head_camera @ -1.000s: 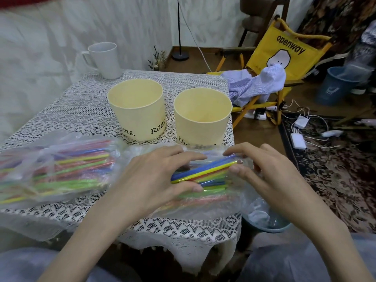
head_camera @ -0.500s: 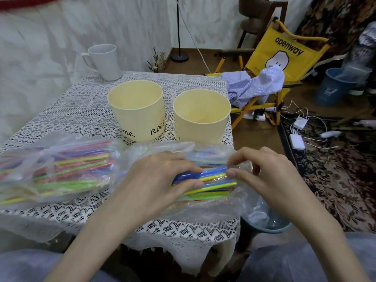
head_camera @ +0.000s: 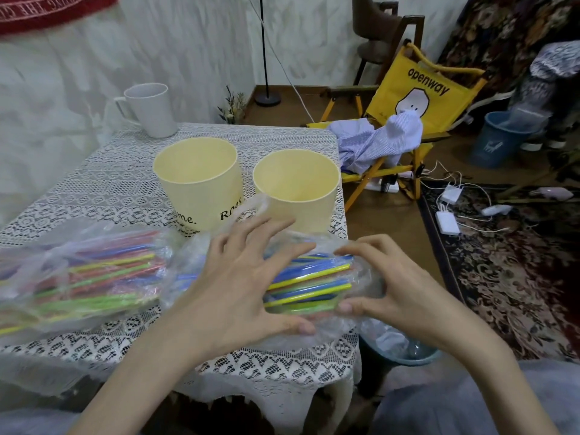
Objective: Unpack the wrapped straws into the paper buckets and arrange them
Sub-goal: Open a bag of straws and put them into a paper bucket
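Pale yellow paper buckets stand side by side on a lace tablecloth (head_camera: 103, 196), the left bucket (head_camera: 201, 186) bearing black lettering, the right bucket (head_camera: 298, 189) plain on its visible side; both show bare interiors. A white mug (head_camera: 152, 109) sits behind them near the table's far corner. Coloured straws fill two clear plastic bags on the near edge: one bag (head_camera: 78, 274) lies untouched at the left, the other bag (head_camera: 314, 281) rests just in front of the right bucket. The left hand (head_camera: 241, 287) lies over the middle of that second bag, fingers spread wide and thumb pressed against its near side. The right hand (head_camera: 395, 287) curls around the bag's right end, thumb and fingers gripping the plastic over the straw tips. A yellow folding chair (head_camera: 414, 86) draped with striped cloth stands beyond the table.
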